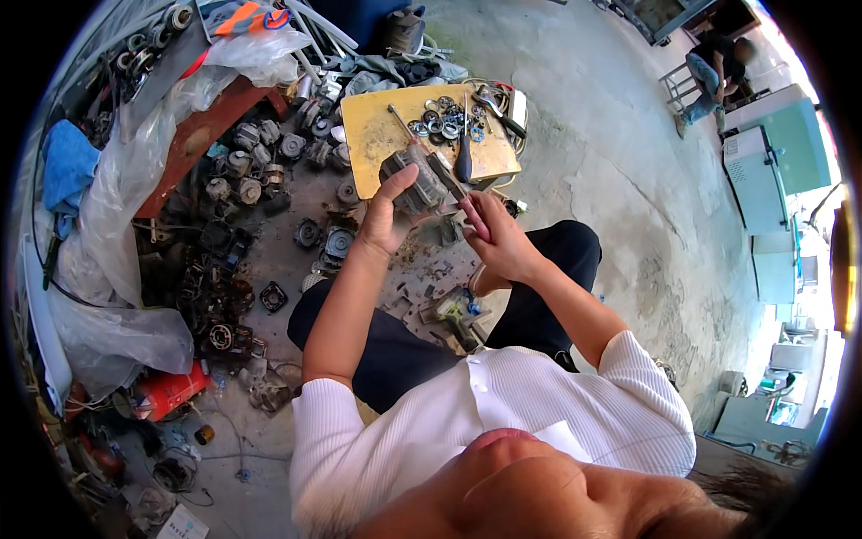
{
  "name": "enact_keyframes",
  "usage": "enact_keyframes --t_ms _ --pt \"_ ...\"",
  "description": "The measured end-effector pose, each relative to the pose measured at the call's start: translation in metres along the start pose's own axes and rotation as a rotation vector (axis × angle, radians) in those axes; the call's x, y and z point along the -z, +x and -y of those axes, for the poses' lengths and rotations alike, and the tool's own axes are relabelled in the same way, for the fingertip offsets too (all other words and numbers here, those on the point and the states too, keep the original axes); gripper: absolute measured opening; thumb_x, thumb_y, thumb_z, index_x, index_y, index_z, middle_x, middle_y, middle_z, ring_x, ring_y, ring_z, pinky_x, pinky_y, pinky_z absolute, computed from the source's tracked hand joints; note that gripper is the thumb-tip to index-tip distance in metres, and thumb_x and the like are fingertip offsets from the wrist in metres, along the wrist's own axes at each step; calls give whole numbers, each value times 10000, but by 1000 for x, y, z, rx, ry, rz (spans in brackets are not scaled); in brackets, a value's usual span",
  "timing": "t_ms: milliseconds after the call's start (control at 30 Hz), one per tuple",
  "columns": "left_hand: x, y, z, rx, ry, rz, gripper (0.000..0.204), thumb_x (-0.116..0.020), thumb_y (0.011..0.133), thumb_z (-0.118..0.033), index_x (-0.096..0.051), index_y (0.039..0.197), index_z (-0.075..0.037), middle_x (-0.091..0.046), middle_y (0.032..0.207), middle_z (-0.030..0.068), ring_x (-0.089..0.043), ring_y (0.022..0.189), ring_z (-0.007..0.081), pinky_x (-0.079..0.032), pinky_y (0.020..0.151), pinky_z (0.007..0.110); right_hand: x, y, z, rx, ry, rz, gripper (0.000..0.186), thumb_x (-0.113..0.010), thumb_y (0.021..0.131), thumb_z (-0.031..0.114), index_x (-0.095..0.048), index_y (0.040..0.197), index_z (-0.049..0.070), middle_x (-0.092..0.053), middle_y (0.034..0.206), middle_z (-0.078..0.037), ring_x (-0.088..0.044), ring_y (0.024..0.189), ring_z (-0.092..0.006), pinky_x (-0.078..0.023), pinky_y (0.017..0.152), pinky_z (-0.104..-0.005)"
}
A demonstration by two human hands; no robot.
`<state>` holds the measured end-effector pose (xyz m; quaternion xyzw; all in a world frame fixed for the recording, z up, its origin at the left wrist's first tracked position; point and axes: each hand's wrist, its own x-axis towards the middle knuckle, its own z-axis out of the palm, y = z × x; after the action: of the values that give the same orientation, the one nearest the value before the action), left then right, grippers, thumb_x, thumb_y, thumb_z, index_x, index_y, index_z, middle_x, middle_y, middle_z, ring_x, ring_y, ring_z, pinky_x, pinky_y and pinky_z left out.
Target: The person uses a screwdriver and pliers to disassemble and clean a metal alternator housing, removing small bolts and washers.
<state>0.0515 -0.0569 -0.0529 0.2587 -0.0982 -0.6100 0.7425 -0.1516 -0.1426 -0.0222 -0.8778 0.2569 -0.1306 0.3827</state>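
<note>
In the head view, my left grip (388,216) clasps a grey motor part (418,190) over the desk's (366,126) near edge, my right grip (505,238) wrapped round a pink-handled tool (473,216). Past the desk's right edge I see concrete floor (620,162) spreading wide.

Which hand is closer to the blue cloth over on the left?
Left. The left hand, holding a grey metal part, is to the right of the blue cloth. The right hand, gripping a pink-handled tool, is farther right.

Blue cloth (69,168) and plastic sheeting (124,198) lie left; a person (713,65) leans at upper right.
</note>
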Motion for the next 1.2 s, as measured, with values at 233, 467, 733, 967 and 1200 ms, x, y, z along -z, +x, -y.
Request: enact_keyframes --t_ms 233,467,733,967,1200 --pt "-18 9 -9 -244 478 1 792 -841 746 -103 -351 1362 -23 -549 1206 74 -552 1095 152 -479 953 308 8 -2 4 -238 260 251 681 -612 801 138 -327 1414 51 -530 1235 -194 -538 1185 -344 -422 990 -397" --pt "-18 17 7 -323 575 57 850 -846 735 -89 -298 1379 -7 -552 1204 77 -557 1098 158 -470 971 316 23 -9 -4 -281 512 343 688 -580 748 50 -341 1390 119 -412 989 -18 -434 896 -131 -404 814 -259" --pt "-14 3 18 -296 579 139 824 -825 750 -99 -301 1383 -36 -539 1218 72 -554 1111 163 -463 977 327 75 -15 32 -396 381 564 727 -577 757 62 -278 1420 64 -413 905 -25 -515 808 -138 -460 739 -276" --pt "-12 -11 24 -274 712 186 866 -840 714 -107 -291 1383 -72 -540 1213 73 -559 1104 169 -471 961 330 96 -19 22 -479 482 798 649 -560 769 55 -298 1363 62 -436 892 -33 -526 637 -120 -462 513 -242" --pt "0 -2 32 -330 761 151 838 -840 712 -104 -320 1368 -75 -537 1223 75 -562 1104 173 -474 965 338 93 -12 7 -601 643 823 652 -551 804 47 -300 1403 91 -457 954 -37 -521 670 -92 -492 541 -225"
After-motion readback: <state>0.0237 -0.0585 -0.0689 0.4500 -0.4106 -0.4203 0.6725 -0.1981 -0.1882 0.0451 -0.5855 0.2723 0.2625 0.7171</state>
